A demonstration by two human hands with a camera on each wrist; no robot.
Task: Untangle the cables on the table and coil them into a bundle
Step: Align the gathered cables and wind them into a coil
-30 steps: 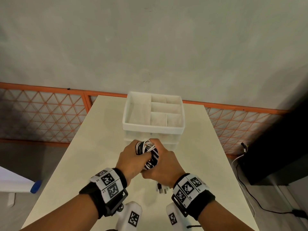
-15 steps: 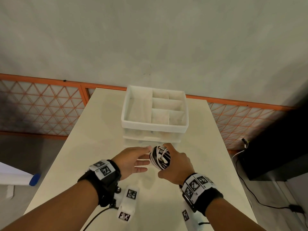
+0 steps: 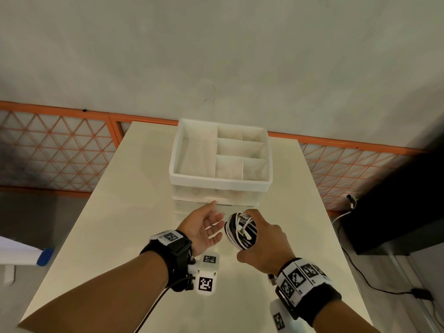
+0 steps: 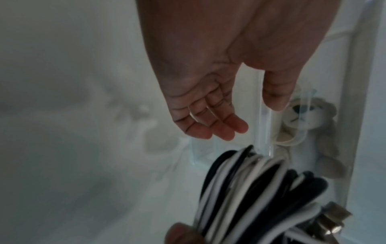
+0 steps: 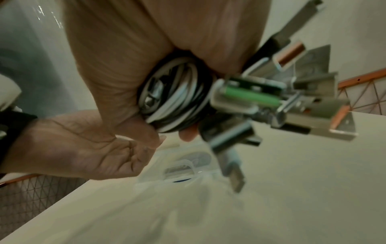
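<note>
A coiled bundle of black and white cables (image 3: 241, 230) is held above the pale table (image 3: 120, 212) in my right hand (image 3: 260, 239), fingers and thumb curled round it. The right wrist view shows the coil (image 5: 177, 97) against my palm, with metal plugs (image 5: 236, 180) hanging from it. My left hand (image 3: 207, 224) is just left of the bundle, palm toward it, fingers straight and holding nothing. In the left wrist view the left hand (image 4: 211, 125) hangs above the cable bundle (image 4: 250, 189).
A white divided organizer box (image 3: 219, 156) with clear drawers stands just beyond my hands. A small plush toy (image 4: 309, 122) shows inside a drawer. An orange lattice rail (image 3: 55, 150) runs behind the table. A black unit (image 3: 396, 212) and floor cables lie to the right.
My left hand has let go of the bundle and drawn away to the left with its fingers spread. My right hand keeps the coil and has shifted slightly right.
</note>
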